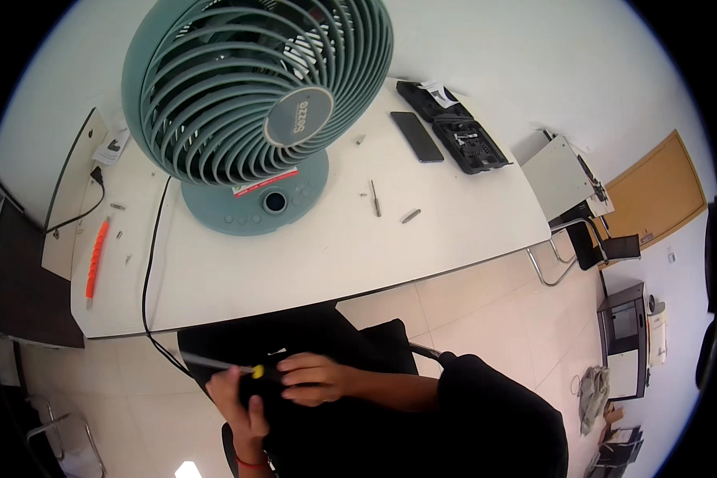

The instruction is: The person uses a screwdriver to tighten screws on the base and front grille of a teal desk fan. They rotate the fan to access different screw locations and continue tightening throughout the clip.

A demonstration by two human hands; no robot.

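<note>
Over my lap, below the table's front edge, I hold a screwdriver (pixel 258 371) with a yellow and black handle. Its pale shaft points left and is smeared by motion. My left hand (pixel 233 402), a red cord round its wrist, is closed around it near the yellow part, with the thumb apart. The fingers of my right hand (pixel 315 378) are bent on the dark handle end, which blends into my black clothing. On the table stands a grey-green fan (pixel 215 131), its round base (pixel 247 223) carrying a dark dial and buttons.
The white table (pixel 319 259) holds an orange-handled tool (pixel 96 263), a black cord (pixel 146 271), small metal pieces, a slim screwdriver (pixel 376 199), a short grey piece (pixel 410 216), a phone (pixel 417 137) and an opened black tool case (pixel 472 146). A chair (pixel 605 248) stands at the right.
</note>
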